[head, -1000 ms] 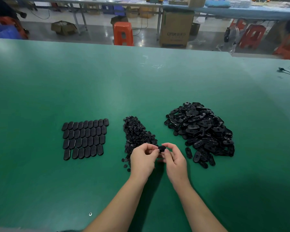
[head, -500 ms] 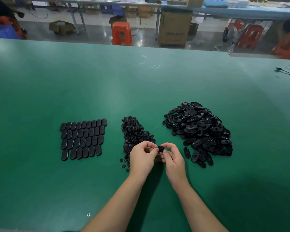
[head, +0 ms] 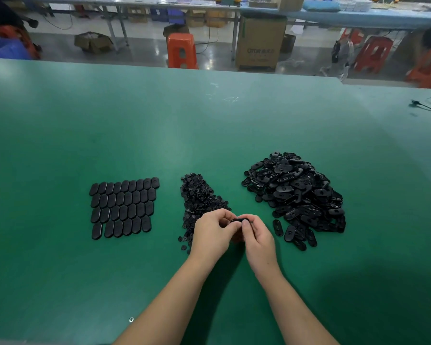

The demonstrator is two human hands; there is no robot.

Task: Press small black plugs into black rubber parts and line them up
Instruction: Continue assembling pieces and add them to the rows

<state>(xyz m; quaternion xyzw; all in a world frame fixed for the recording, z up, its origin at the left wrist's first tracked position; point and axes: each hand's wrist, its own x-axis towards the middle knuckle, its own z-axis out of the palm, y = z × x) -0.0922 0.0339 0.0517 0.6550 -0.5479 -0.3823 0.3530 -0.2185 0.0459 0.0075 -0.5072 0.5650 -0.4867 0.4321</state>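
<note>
My left hand (head: pixel 213 231) and my right hand (head: pixel 258 236) meet over the green table (head: pixel 209 125), fingertips pinched together on one black oval rubber part (head: pixel 239 219). Most of that part is hidden by my fingers, and I cannot see whether a plug is in it. A heap of small black plugs (head: pixel 198 197) lies just beyond my left hand. A larger heap of black oval rubber parts (head: pixel 296 192) sits to the right of my right hand. At the left, finished parts (head: pixel 123 207) lie flat in several neat rows.
A small screw (head: pixel 131 319) lies on the table near its front edge. Black cables (head: pixel 428 107) rest at the far right. Beyond the table's far edge are an orange stool (head: pixel 182 49), a cardboard box (head: pixel 259 43) and further benches.
Both hands stay together in the same spot on the part; my fingers have shifted slightly on it. The heaps and the rows have not moved.
</note>
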